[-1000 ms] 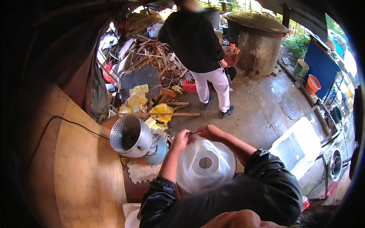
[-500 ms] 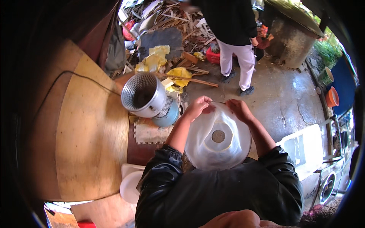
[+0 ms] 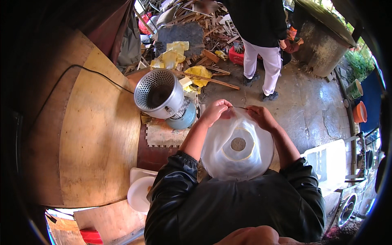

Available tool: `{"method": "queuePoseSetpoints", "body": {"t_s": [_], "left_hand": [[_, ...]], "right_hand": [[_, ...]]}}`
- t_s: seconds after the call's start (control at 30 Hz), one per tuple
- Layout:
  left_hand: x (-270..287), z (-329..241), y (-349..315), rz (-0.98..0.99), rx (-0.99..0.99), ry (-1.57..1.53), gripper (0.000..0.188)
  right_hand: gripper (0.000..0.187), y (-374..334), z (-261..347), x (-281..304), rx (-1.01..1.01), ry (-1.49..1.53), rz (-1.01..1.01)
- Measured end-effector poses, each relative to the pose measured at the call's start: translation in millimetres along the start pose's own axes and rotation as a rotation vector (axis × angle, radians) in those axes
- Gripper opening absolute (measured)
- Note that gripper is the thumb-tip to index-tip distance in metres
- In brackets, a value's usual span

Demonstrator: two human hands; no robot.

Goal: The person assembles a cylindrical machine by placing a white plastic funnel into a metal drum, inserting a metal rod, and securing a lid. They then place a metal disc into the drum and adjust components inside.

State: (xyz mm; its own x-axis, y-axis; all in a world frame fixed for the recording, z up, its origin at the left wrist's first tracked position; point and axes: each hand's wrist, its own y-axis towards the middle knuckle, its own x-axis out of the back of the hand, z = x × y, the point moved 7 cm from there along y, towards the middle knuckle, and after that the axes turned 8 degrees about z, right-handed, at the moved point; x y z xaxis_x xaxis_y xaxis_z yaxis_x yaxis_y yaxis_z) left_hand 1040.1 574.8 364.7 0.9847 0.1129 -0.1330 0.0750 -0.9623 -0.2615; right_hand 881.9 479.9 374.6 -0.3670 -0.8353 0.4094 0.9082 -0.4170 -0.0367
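From where I stand, the person in the black jacket (image 3: pixel 237 208) has a round, translucent white sheet (image 3: pixel 214 153) out in front of the chest, well to the right of the right edge of the plywood tabletop (image 3: pixel 98 139). It is about as long as it is wide. Its broad face is turned up toward the wearer, with a central hole (image 3: pixel 238 144) through which something grey-brown shows. Its near edge comes up to the front of the jacket; I can't tell whether they touch.

The left hand (image 3: pixel 215 112) has thumb and fingers closed on the far rim, left of its middle. The right hand (image 3: pixel 260 116) pinches the same rim to the right of that, its fingers bent over, and a thin dark strip of rim spans the gap between them. Creases run from there toward the hole.

Just past the tabletop's right edge, a perforated metal drum (image 3: pixel 174 100) sits tilted on a blue-green base (image 3: pixel 183 118), beside the far side of a pale mat (image 3: pixel 163 136) with a toothed near edge. A white bowl (image 3: pixel 138 196) lies by the tabletop's near right corner. Beyond, on the wet floor (image 3: pixel 302 110), stands a co-worker (image 3: pixel 261 24) in pale trousers.
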Motion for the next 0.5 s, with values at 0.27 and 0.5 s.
{"method": "queuePoseSetpoints", "body": {"t_s": [0.27, 0.5], "left_hand": [[2, -7, 3, 0.012, 0.000, 0.026, 0.019], [13, -5, 18, -0.020, -0.087, -0.041, 0.020]], "right_hand": [[0.020, 1, -1, 3, 0.022, -0.048, 0.024], [0.022, 11, 9, 18, -0.078, -0.384, 0.009]]}}
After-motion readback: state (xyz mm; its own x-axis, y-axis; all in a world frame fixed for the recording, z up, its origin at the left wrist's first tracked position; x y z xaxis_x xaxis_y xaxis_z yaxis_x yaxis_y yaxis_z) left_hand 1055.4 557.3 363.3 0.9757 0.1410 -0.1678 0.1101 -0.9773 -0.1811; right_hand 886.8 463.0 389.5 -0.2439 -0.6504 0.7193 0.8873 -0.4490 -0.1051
